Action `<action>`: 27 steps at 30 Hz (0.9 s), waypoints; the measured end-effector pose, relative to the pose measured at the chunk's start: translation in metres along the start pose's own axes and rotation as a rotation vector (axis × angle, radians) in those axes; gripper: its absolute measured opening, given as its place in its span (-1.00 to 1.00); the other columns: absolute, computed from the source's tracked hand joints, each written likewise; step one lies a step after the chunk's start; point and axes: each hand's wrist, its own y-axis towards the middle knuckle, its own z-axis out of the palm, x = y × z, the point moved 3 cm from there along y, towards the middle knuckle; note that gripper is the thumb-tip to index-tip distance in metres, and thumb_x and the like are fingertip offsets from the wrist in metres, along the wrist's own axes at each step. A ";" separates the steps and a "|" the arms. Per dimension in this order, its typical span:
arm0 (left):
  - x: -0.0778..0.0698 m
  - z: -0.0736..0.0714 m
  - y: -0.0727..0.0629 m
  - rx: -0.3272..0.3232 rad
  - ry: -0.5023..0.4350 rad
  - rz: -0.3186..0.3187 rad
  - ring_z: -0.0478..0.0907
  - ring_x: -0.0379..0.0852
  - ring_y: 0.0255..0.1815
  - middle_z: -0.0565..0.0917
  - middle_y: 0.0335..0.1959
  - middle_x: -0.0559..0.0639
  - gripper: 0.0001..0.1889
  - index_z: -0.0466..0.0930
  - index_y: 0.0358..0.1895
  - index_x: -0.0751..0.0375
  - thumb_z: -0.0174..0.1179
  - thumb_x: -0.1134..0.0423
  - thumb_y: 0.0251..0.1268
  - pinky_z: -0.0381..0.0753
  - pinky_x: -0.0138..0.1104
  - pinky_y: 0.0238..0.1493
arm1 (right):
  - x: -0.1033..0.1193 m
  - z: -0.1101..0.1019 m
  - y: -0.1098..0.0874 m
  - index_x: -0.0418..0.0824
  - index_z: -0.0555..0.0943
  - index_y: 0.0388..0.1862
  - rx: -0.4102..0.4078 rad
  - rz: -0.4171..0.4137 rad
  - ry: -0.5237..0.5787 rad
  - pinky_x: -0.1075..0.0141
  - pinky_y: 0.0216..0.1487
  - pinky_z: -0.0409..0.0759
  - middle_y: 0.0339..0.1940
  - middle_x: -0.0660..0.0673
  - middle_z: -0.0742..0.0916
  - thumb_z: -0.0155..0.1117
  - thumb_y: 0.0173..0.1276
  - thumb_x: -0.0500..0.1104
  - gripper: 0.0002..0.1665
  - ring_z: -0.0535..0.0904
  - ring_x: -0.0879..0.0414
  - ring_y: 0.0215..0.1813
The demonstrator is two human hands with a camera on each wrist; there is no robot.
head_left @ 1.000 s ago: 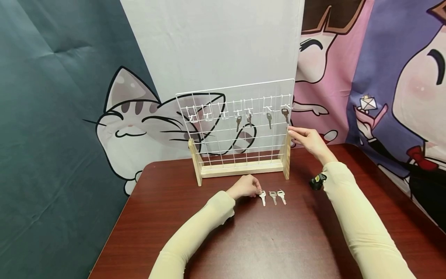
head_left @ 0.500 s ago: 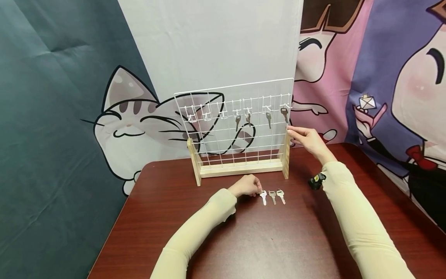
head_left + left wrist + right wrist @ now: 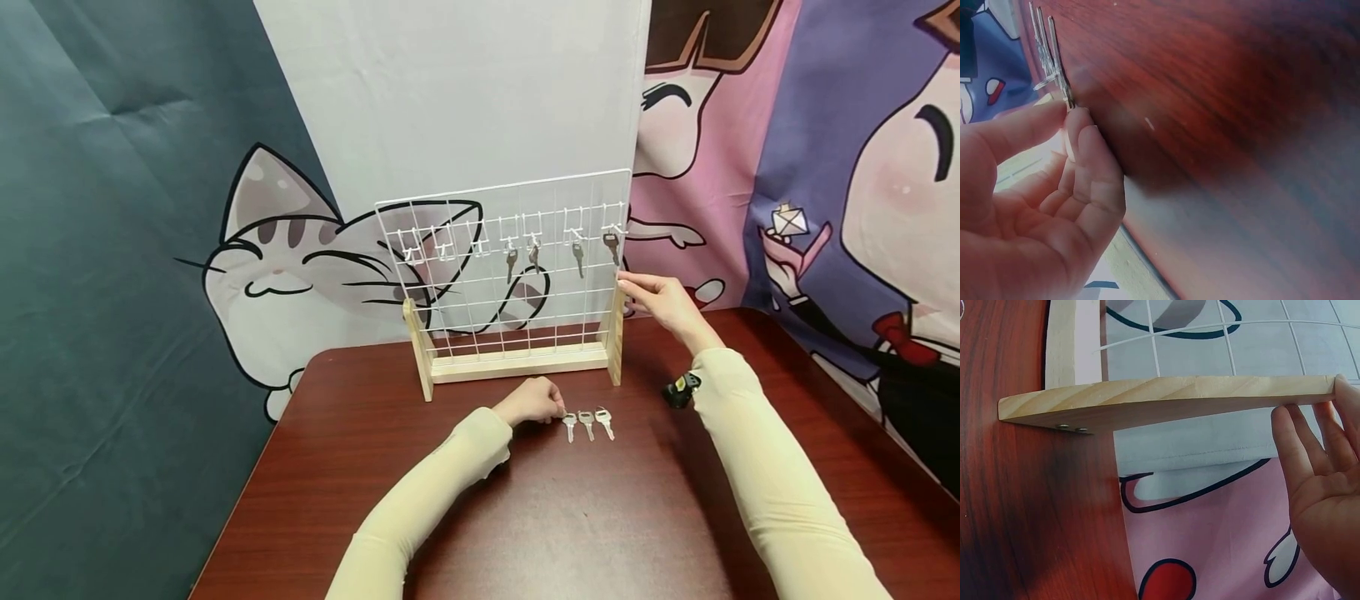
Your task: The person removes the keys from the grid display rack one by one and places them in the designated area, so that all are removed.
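Observation:
My left hand (image 3: 534, 400) is low over the table, thumb and forefinger pinching the top of the leftmost key (image 3: 570, 427). Beside that key lie a middle key (image 3: 587, 425) and a right key (image 3: 604, 423), blades pointing toward me. In the left wrist view the held key (image 3: 1067, 94) shows edge-on at the fingertips. My right hand (image 3: 667, 302) holds the top of the rack's right wooden upright (image 3: 1166, 394), with thumb and fingers on opposite sides. The white wire grid rack (image 3: 517, 364) stands behind the keys.
Several keys hang from hooks on the rack's right half, among them a dark key (image 3: 611, 243) at the far right. Bare white hooks (image 3: 444, 250) line the left half. The reddish-brown table (image 3: 570, 525) meets printed cloth (image 3: 465, 83) at its back edge.
The leftmost key has slid slightly right, closer to the other two, with my left hand following. My right hand keeps its hold on the upright.

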 end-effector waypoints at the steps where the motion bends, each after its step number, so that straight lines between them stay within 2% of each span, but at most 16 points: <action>1: 0.000 0.000 0.000 0.005 -0.002 -0.001 0.44 -0.31 -0.71 0.54 -0.73 -0.14 -0.84 0.64 -0.50 0.16 0.31 0.36 0.25 0.46 -0.50 -0.59 | 0.000 0.000 0.000 -0.42 0.38 0.43 0.001 0.003 0.001 0.48 -0.01 0.63 0.37 -0.40 0.48 0.22 0.54 -0.07 -0.36 0.60 0.43 0.01; 5: 0.002 0.000 -0.001 0.033 -0.011 0.011 0.44 -0.30 -0.69 0.53 -0.71 -0.13 -0.87 0.62 -0.47 0.18 0.32 0.39 0.22 0.46 -0.50 -0.58 | 0.001 0.001 0.000 -0.44 0.37 0.44 0.007 0.014 0.021 0.48 -0.03 0.64 0.38 -0.43 0.45 0.20 0.55 -0.12 -0.38 0.62 0.40 -0.01; 9: 0.002 0.000 -0.001 0.056 -0.022 0.038 0.46 -0.30 -0.67 0.55 -0.69 -0.15 -0.91 0.63 -0.38 0.19 0.36 0.40 0.18 0.45 -0.50 -0.56 | 0.015 0.004 -0.006 -0.48 0.37 0.42 0.013 0.022 0.007 0.47 -0.07 0.66 0.36 -0.48 0.45 0.18 0.55 -0.17 -0.41 0.66 0.35 -0.04; 16: 0.001 0.000 -0.003 0.079 -0.033 0.085 0.47 -0.30 -0.63 0.55 -0.65 -0.20 -0.80 0.67 -0.23 0.18 0.47 0.33 0.08 0.42 -0.47 -0.50 | 0.018 0.004 -0.008 -0.45 0.38 0.42 0.014 0.028 0.009 0.46 -0.05 0.65 0.35 -0.40 0.50 0.19 0.55 -0.16 -0.41 0.67 0.31 -0.03; 19: 0.000 0.000 -0.004 0.075 -0.002 0.106 0.46 -0.31 -0.61 0.55 -0.66 -0.22 -0.79 0.67 -0.24 0.15 0.48 0.33 0.05 0.42 -0.47 -0.44 | 0.029 0.006 -0.015 -0.45 0.39 0.41 0.012 0.030 0.011 0.47 -0.05 0.65 0.31 -0.30 0.58 0.20 0.54 -0.17 -0.42 0.68 0.30 -0.01; 23: -0.003 0.000 -0.005 0.069 0.055 0.120 0.47 -0.32 -0.57 0.56 -0.66 -0.24 -0.79 0.68 -0.23 0.12 0.49 0.31 0.06 0.41 -0.47 -0.35 | 0.029 0.006 -0.015 -0.46 0.39 0.41 0.011 0.026 0.028 0.47 -0.03 0.64 0.23 -0.10 0.65 0.20 0.54 -0.17 -0.42 0.67 0.23 0.05; 27: -0.004 0.001 -0.005 0.062 0.082 0.122 0.48 -0.31 -0.55 0.57 -0.67 -0.24 -0.80 0.68 -0.24 0.12 0.48 0.31 0.06 0.42 -0.47 -0.30 | 0.028 0.007 -0.015 -0.46 0.39 0.41 0.011 0.024 0.027 0.46 -0.01 0.64 0.28 -0.17 0.62 0.19 0.55 -0.17 -0.42 0.65 0.13 0.12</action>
